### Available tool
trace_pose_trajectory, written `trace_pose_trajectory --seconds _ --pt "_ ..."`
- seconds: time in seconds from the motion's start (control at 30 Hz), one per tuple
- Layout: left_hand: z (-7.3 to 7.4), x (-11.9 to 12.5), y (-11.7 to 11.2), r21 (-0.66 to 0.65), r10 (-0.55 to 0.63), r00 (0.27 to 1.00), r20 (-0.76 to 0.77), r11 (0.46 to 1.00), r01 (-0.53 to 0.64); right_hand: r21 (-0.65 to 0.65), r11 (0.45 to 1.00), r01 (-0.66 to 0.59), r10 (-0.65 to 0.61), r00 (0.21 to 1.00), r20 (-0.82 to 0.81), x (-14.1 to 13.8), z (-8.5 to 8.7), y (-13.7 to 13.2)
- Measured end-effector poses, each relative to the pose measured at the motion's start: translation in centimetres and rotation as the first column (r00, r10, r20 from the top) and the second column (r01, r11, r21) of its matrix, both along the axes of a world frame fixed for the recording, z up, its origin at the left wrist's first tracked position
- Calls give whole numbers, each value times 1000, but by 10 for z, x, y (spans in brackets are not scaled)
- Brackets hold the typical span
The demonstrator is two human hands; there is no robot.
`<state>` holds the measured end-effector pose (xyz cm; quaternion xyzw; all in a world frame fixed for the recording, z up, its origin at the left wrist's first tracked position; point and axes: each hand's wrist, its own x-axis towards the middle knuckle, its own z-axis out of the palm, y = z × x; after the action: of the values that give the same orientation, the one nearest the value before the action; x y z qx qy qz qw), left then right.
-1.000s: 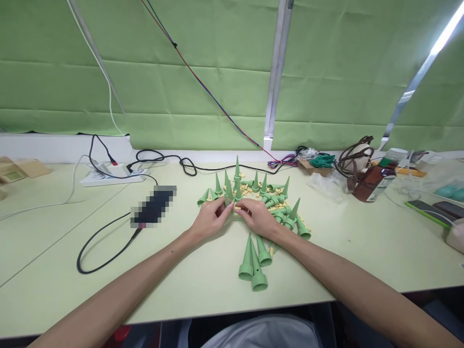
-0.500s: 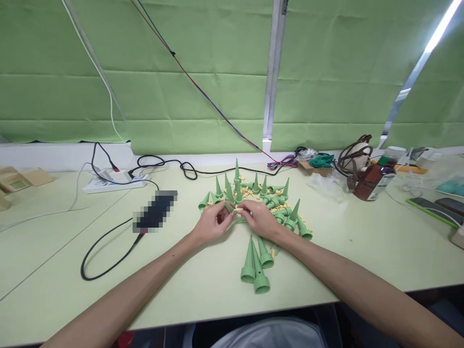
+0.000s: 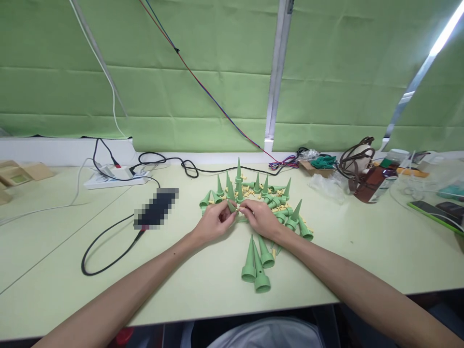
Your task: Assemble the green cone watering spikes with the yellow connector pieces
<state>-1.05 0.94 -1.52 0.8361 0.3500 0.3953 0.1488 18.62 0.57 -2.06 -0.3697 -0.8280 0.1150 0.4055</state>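
My left hand (image 3: 216, 221) is closed around a green plastic cone spike (image 3: 231, 207), whose tip points up and to the left. Facing it, my right hand (image 3: 261, 217) pinches a small yellow piece (image 3: 238, 209) against the spike; the fingers partly cover where the two meet. Behind and right of my hands lie several more green spikes (image 3: 239, 169), some upright, some on their sides, with small yellow pieces (image 3: 256, 195) scattered among them. Nearer to me, a few green spikes (image 3: 261, 282) lie together on the table.
A black device (image 3: 156, 209), blurred out, lies at left with its cable looping toward me. Behind it sits a white power strip (image 3: 116, 181). On the right are a brown bottle (image 3: 377, 181), a clear plastic bag (image 3: 327, 187) and a green-edged phone (image 3: 434, 213). Cardboard pieces (image 3: 21, 175) stand far left.
The yellow piece between my hands shows less than before, closer in against the spike. My hands have hardly moved, and the view has shifted slightly.
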Motion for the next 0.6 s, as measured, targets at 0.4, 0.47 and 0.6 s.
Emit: trace_pose_trajectory --seconds 0.4,0.47,0.6 --pt "4 4 -5 10 -34 999 -19 999 34 25 988 154 -156 980 122 -1 5 -3" --pt "4 4 -5 14 -32 999 -22 999 32 23 985 168 -170 977 130 -1 6 -3" --pt "4 4 -5 12 -29 999 -26 999 29 13 985 171 -172 977 124 -1 5 -3"
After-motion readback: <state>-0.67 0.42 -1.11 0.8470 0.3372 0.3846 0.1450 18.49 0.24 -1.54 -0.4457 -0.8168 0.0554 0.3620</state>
